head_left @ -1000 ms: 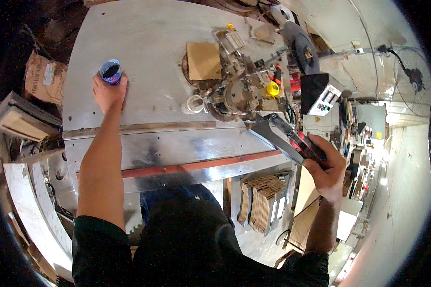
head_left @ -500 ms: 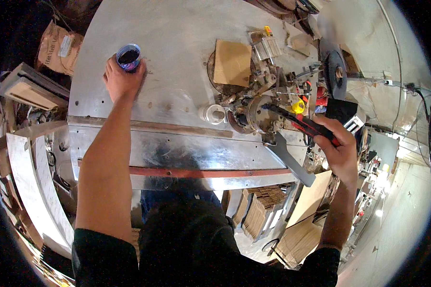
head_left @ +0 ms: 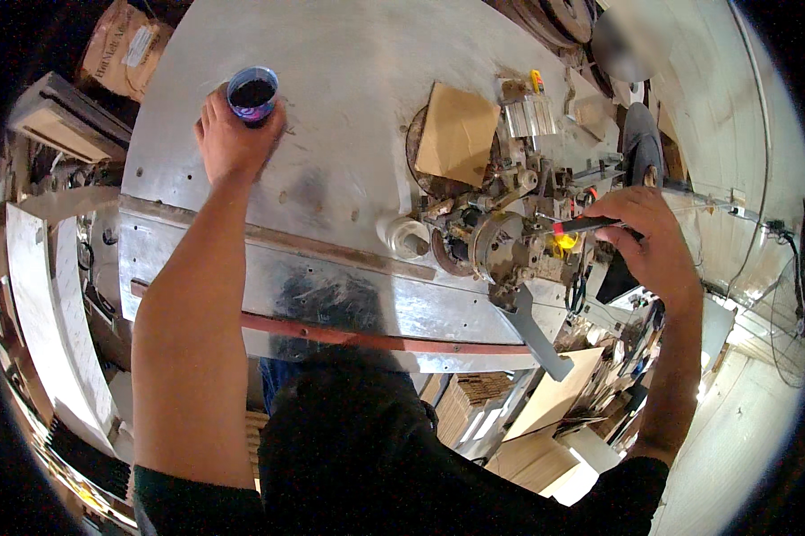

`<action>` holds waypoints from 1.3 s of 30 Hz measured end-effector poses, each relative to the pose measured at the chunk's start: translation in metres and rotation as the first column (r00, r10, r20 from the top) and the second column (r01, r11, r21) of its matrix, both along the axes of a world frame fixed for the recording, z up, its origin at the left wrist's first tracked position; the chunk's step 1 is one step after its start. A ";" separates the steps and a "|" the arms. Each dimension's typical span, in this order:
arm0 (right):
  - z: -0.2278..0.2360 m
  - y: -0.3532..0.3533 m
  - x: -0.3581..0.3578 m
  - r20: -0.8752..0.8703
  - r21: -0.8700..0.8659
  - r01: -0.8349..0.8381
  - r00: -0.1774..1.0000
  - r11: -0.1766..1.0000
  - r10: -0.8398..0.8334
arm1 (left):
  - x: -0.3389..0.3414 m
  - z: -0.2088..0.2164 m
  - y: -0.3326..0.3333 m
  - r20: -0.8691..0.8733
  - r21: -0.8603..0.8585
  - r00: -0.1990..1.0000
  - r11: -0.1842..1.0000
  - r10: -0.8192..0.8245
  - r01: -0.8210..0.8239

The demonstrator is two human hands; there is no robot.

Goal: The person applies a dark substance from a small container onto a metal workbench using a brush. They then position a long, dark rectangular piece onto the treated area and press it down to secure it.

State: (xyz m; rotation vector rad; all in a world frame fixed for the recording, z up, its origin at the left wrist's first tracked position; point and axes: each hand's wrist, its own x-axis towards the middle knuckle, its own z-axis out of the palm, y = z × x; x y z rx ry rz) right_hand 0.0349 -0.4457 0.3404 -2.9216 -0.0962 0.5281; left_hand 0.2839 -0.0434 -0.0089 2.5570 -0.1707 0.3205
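My left hand (head_left: 233, 136) is wrapped around a blue-and-purple cup (head_left: 252, 96), held upright over the metal table at the far left. Dark, nearly black contents show inside it. On the right, my right hand (head_left: 645, 234) grips a slim tool with a black-and-red handle (head_left: 585, 223). Its thin end points left, over the machine assembly (head_left: 499, 248) of round, greasy metal parts; whether it touches them I cannot tell. A yellow tape measure-like object (head_left: 565, 241) lies just below the tool. Left of the assembly stands a small whitish round container (head_left: 406, 238).
The metal tabletop (head_left: 331, 107) has a red strip (head_left: 358, 339) along its near edge. A cardboard piece (head_left: 458, 134) lies on a round disc. A flat grey metal arm (head_left: 538, 339) juts past the front edge. Stacked cardboard (head_left: 474, 406) sits below. A dark wheel (head_left: 642, 147) stands behind right.
The view has shifted slightly. My right hand has moved up and right, and the tool now lies more level, its tip farther from the round part. My left hand still holds the cup.
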 end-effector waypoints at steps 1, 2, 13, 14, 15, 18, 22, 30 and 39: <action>-0.003 0.001 0.010 -0.002 -0.039 -0.024 1.000 0.999 0.024 | -0.001 0.004 0.002 -0.020 -0.008 1.000 1.000 -0.004 0.003; -0.004 -0.001 0.019 0.014 -0.043 -0.063 0.998 0.997 0.064 | -0.003 0.006 0.002 -0.039 -0.017 0.999 1.000 -0.009 0.008; -0.033 -0.016 0.071 0.001 -0.212 -0.272 0.960 0.939 0.279 | 0.000 0.000 0.003 -0.006 0.018 1.000 1.000 -0.011 0.011; -0.036 -0.016 0.074 0.001 -0.211 -0.273 0.960 0.939 0.279 | 0.000 0.000 0.003 0.000 0.019 1.000 1.000 -0.010 0.010; -0.038 -0.016 0.076 0.001 -0.211 -0.275 0.959 0.938 0.282 | 0.000 -0.001 0.002 0.012 0.020 1.000 1.000 -0.003 0.003; -0.043 -0.020 0.079 0.008 -0.206 -0.279 0.958 0.938 0.287 | 0.000 -0.002 0.000 0.038 0.020 0.999 1.000 0.009 -0.010; -0.046 -0.022 0.080 0.018 -0.198 -0.272 0.959 0.942 0.281 | 0.001 -0.004 -0.001 0.027 0.010 1.000 1.000 0.010 -0.010; -0.062 -0.015 0.081 0.040 -0.187 -0.302 0.949 0.935 0.314 | 0.000 -0.003 0.000 0.012 0.011 1.000 1.000 0.007 -0.007; -0.089 -0.012 0.086 0.020 -0.224 -0.387 0.916 0.895 0.401 | 0.000 -0.003 0.001 0.029 0.020 1.000 1.000 0.005 -0.006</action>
